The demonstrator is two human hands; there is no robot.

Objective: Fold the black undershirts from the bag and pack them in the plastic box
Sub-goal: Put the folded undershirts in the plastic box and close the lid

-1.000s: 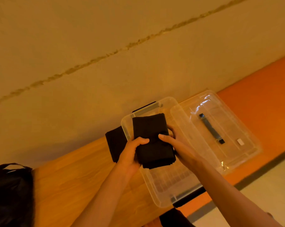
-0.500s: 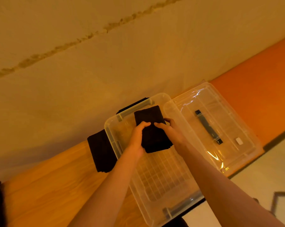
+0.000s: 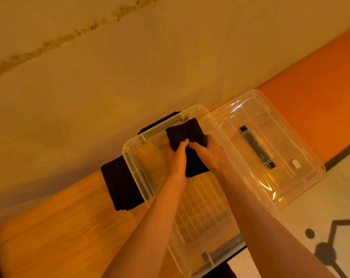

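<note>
A clear plastic box (image 3: 134, 157) stands open on the wooden table. Inside it, at the far end, lies a folded black undershirt (image 3: 187, 131). My left hand (image 3: 176, 159) and my right hand (image 3: 210, 152) are both down in the box, holding this undershirt from its two sides with thumbs on top, and they cover its near half. Another folded black undershirt (image 3: 120, 186) lies on the table against the box's left wall.
The box's clear lid (image 3: 270, 149), with a dark handle, lies on the table to the right of the box. A plain wall (image 3: 109, 67) rises right behind the table. The wooden table top (image 3: 59, 233) stretches to the left. Floor shows at the lower right.
Both hands have carried the folded undershirt from above the box's rim down into its far end. The view has shifted, so the bag at the left is out of sight.
</note>
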